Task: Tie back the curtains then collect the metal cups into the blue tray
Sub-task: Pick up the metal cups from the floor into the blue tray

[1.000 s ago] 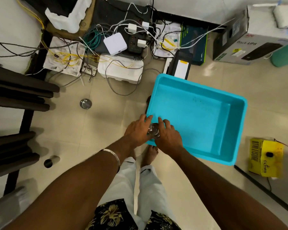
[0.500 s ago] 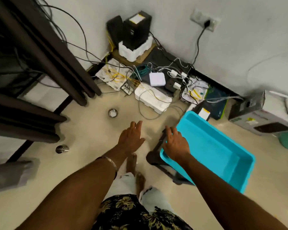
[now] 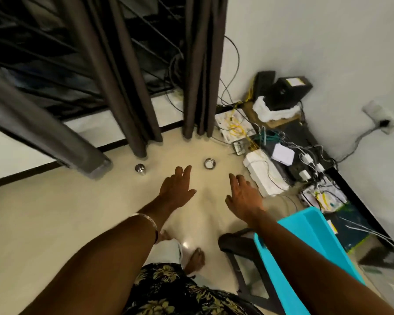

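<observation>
Two metal cups are on the beige floor: one upright cup [image 3: 210,163] just beyond my fingertips, and another cup [image 3: 140,168] lying on its side to the left near the curtain. My left hand [image 3: 176,189] reaches forward with straight fingers and holds nothing. My right hand [image 3: 243,196] is also stretched out flat and empty. The blue tray [image 3: 314,244] sits at lower right, partly behind my right forearm. Dark curtains [image 3: 121,92] hang to the floor ahead, a second bunch [image 3: 203,71] beside the wall.
A tangle of cables, a white router [image 3: 282,153], foam blocks [image 3: 263,175] and black boxes [image 3: 287,89] crowd the floor along the right wall. A dark stand [image 3: 241,251] sits under the tray. My bare feet [image 3: 197,260] stand on the open floor below my hands.
My view swung left and up from the tray to the curtains. Both hands left the tray's edge and moved forward toward the cups on the floor, empty and open.
</observation>
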The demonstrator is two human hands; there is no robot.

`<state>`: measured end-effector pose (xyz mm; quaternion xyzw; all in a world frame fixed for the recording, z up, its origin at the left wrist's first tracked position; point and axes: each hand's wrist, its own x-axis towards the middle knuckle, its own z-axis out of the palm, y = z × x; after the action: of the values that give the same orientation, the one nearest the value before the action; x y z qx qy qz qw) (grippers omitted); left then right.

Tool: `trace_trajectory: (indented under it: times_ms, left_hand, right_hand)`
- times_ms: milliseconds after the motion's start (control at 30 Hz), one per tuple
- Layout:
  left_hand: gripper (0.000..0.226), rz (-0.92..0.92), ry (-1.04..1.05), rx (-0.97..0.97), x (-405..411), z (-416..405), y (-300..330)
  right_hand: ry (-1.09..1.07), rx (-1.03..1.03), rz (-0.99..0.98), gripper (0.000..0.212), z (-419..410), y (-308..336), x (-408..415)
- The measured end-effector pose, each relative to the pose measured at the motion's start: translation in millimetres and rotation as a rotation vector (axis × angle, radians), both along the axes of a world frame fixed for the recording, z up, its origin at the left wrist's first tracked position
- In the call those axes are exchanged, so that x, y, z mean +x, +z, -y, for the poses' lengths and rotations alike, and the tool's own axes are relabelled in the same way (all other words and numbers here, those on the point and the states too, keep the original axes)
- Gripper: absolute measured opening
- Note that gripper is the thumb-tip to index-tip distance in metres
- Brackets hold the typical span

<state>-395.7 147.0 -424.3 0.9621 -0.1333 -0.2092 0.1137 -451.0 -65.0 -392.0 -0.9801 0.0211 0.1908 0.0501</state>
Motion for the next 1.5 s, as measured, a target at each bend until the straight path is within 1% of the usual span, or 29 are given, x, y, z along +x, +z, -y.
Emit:
trace_trajectory:
  times_ms: [300, 500, 633, 767, 900, 1133, 1333, 1500]
  left_hand:
    - [0.084, -0.041, 0.282, 0.035, 0, -144, 5]
    - [0.083, -0.073, 0.331, 0.055, 12, -229, 3]
    - [0.082, -0.104, 0.344, 0.06, 27, -266, -6]
    - [0.082, -0.116, 0.343, 0.067, 49, -284, -18]
    - [0.083, -0.132, 0.359, 0.051, 82, -291, -36]
    - [0.079, -0.168, 0.417, 0.05, 160, -285, -78]
    - [0.079, -0.238, 0.405, 0.062, 207, -285, -146]
    - [0.079, -0.243, 0.355, 0.064, 242, -288, -229]
  right_hand:
    - [0.202, -0.021, -0.013, 0.073, -129, -2, 46]
    - [0.243, 0.013, -0.005, 0.07, -212, -9, 82]
    - [0.282, 0.042, -0.022, 0.068, -256, -17, 99]
    - [0.33, 0.047, -0.028, 0.067, -282, -28, 125]
    - [0.358, 0.061, -0.053, 0.068, -298, -46, 167]
    - [0.425, 0.079, -0.083, 0.066, -312, -98, 253]
    - [0.393, 0.101, -0.146, 0.068, -326, -162, 299]
    - [0.375, 0.139, -0.182, 0.07, -341, -241, 330]
